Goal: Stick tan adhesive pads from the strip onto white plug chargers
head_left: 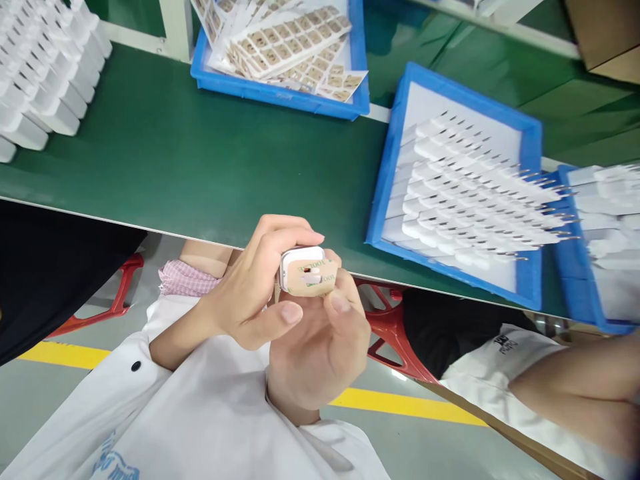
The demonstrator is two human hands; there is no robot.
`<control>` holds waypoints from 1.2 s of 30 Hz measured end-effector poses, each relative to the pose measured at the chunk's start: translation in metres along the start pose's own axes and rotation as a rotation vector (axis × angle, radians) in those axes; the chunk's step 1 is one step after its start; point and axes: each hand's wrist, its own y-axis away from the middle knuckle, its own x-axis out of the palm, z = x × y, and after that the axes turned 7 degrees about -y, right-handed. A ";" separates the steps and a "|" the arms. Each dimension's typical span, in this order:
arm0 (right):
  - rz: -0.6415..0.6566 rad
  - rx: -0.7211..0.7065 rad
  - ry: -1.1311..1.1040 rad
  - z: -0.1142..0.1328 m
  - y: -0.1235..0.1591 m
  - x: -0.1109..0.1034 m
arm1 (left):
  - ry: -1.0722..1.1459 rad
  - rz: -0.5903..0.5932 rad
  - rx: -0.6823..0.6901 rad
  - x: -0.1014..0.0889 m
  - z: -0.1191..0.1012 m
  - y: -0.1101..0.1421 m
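My left hand [245, 293] comes in from the left and is closed around a small white charger body [301, 257], fingers over its top and thumb below. A tan printed label [313, 279] lies against the charger's facing side. My right hand [320, 347] rises from below, closed, with its thumb pressed on the label's right edge and its fingers hidden behind the charger. Both hands hover just off the near edge of the green table [200, 153].
A blue tray [385, 167] of white pronged chargers [470, 187] sits on the right, with another blue tray [575, 280] beside it. A blue tray [280, 95] of label sheets [285, 40] stands at the back. Rows of white chargers [40, 80] fill the far left. Another person's arm [575, 400] is at lower right.
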 end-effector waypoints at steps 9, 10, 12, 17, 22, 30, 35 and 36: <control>0.004 -0.037 0.074 -0.002 -0.003 -0.002 | -0.015 -0.067 0.062 0.005 0.005 -0.001; 0.008 -0.044 0.081 -0.003 -0.003 -0.003 | -0.012 -0.073 0.067 0.005 0.006 -0.001; 0.014 -0.054 0.091 -0.003 -0.004 -0.004 | -0.012 -0.068 0.069 0.006 0.006 -0.002; 0.044 -0.086 0.160 -0.005 -0.006 -0.008 | -0.021 -0.060 0.052 0.006 0.003 -0.002; 0.075 -0.107 0.169 -0.008 -0.008 -0.012 | -0.021 -0.045 0.028 0.005 0.002 -0.002; 0.101 -0.139 0.173 -0.010 -0.011 -0.013 | -0.048 -0.040 0.022 0.006 0.001 -0.002; 0.059 -0.099 0.079 -0.009 -0.009 -0.009 | -0.085 -0.049 0.012 0.006 0.000 -0.002; 0.046 -0.091 0.058 -0.009 -0.008 -0.008 | -0.096 -0.051 0.012 0.006 0.000 -0.002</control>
